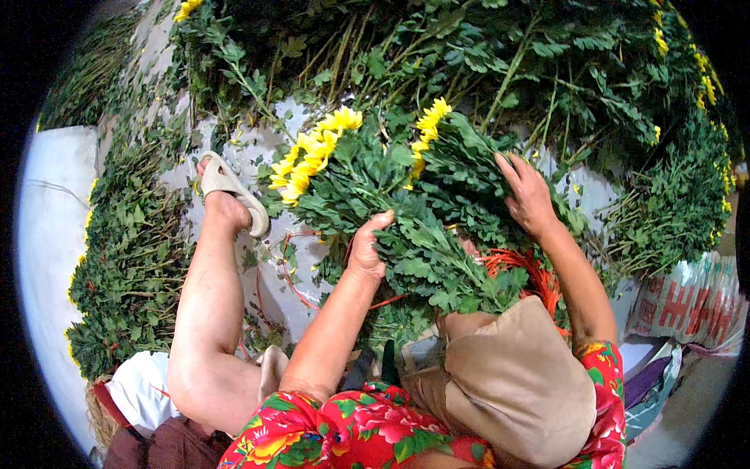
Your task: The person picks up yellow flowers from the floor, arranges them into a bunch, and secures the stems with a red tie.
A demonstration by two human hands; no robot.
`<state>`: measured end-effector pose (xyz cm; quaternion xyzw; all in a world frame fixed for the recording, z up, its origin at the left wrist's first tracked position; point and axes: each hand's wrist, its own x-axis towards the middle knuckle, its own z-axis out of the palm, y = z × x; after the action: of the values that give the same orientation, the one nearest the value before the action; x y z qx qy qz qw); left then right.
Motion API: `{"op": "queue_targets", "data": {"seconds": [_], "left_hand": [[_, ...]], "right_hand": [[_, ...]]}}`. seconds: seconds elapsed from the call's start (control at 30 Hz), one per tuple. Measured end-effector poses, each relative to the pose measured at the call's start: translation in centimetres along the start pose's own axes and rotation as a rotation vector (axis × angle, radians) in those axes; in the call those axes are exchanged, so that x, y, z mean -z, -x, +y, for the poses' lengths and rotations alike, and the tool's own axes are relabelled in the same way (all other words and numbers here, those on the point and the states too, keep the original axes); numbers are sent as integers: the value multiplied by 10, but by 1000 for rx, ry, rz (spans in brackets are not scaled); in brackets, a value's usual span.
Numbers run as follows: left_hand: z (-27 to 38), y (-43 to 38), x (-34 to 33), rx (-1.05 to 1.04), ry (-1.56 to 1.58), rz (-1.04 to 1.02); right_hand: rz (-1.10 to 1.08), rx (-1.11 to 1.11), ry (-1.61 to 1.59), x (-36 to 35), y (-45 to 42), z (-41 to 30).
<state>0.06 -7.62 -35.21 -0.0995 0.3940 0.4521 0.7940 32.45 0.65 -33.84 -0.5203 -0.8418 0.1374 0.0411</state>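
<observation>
My left hand (371, 245) is closed around a leafy bunch of yellow chrysanthemums (422, 243), whose flower heads point up and left and whose stems run down towards my right knee. To the right, my right hand (526, 190) grips a second leafy bunch of yellow chrysanthemums (466, 170) near its upper right edge; the leaves hide part of the fingers. Orange-red ties (536, 281) lie in a bundle beside my right knee, partly under the leaves.
Heaped chrysanthemum stems (410, 53) fill the far side. Stacked bunches (135, 252) lie at the left, more stems (662, 205) at the right. Fallen leaves and a red cord (287, 267) are on the floor (269, 252) near my sandalled foot. A printed plastic sack (688, 302) lies at the right.
</observation>
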Motion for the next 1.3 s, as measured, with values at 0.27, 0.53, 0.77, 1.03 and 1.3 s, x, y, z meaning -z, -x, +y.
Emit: {"op": "queue_targets", "data": {"seconds": [0.27, 0.53, 0.77, 1.03, 1.3], "left_hand": [[-2, 9, -21, -39, 35, 24], [-4, 22, -71, -177, -137, 149], [-41, -5, -42, -476, -96, -139], [-6, 27, -48, -358, -228, -569], [22, 110, -148, -609, -652, -283]], "right_hand": [[227, 29, -66, 130, 1, -91], [106, 129, -308, 123, -13, -179], [-39, 27, -183, 96, -21, -202], [-66, 126, -235, 88, -17, -170], [50, 216, -99, 208, -9, -218]]}}
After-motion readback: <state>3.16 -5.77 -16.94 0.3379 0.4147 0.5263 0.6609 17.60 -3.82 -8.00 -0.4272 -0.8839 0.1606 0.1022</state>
